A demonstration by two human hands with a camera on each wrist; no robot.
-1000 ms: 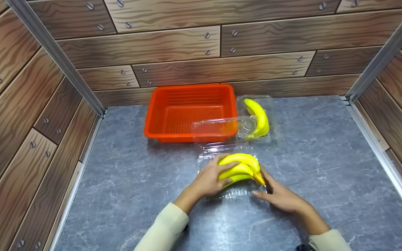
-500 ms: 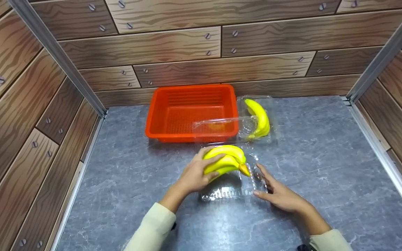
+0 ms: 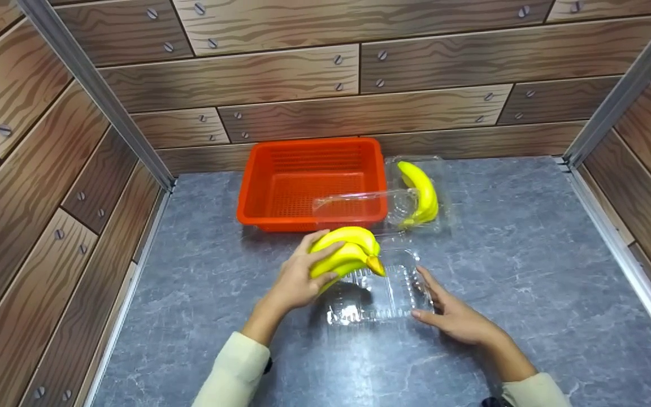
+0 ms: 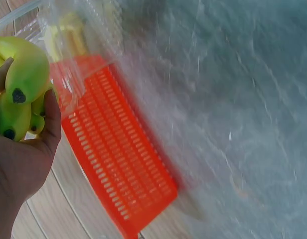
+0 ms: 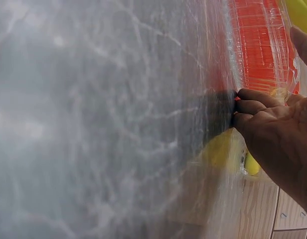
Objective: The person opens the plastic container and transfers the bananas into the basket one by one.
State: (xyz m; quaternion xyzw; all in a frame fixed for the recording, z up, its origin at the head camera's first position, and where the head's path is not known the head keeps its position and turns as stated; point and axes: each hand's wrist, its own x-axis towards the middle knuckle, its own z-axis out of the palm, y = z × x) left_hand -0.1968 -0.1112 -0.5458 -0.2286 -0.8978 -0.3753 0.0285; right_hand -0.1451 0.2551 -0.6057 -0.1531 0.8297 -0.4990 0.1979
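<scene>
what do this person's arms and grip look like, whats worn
A plain pale cream left sleeve and matching right sleeve are worn. A small black object shows by the left one, a second small black object by the right; too little shows to identify. The left grip and right grip are bare, ungloved.

bright yellow banana bunch (image 3: 343,253), orange-brown at the stem, gripped in the left hand (image 3: 296,277), held over the far-left part of a clear plastic clamshell (image 3: 398,293), open on a gray tabletop (image 3: 517,237), with lid raised behind, touched along its right edge by the right hand (image 3: 456,319)
</scene>
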